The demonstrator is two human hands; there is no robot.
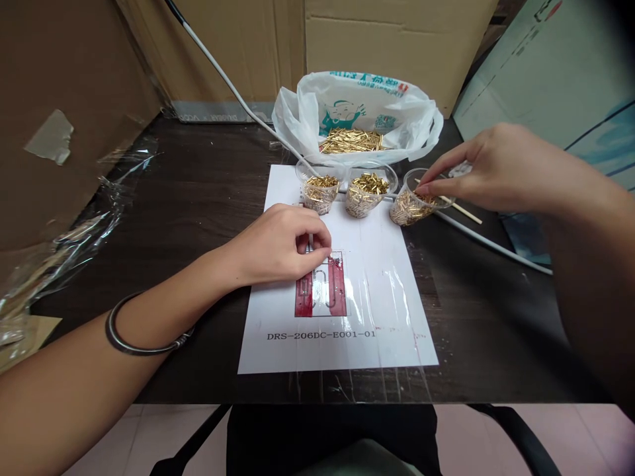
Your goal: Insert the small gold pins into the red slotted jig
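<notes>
My left hand (282,244) rests on a taped-down white sheet (397,330), thumb and fingers curled together at the upper edge of a red-and-white printed diagram (336,291). Anything in that pinch is hidden. At the right, the thumb and forefinger of my right hand (481,165) come together inside the rim of a clear plastic cup (404,210), touching small brass pins (414,203). Whether a pin sits between these fingertips is too small to tell. Two more clear cups, the left one (321,198) and the middle one (364,198), hold similar short brass pieces.
Behind the cups stands an open white plastic bag (297,122) with longer brass pins (352,141). A white cable (233,89) runs across the table and behind the cups. A wooden stick (466,213) lies near the right cup. Cardboard (238,53) walls the back.
</notes>
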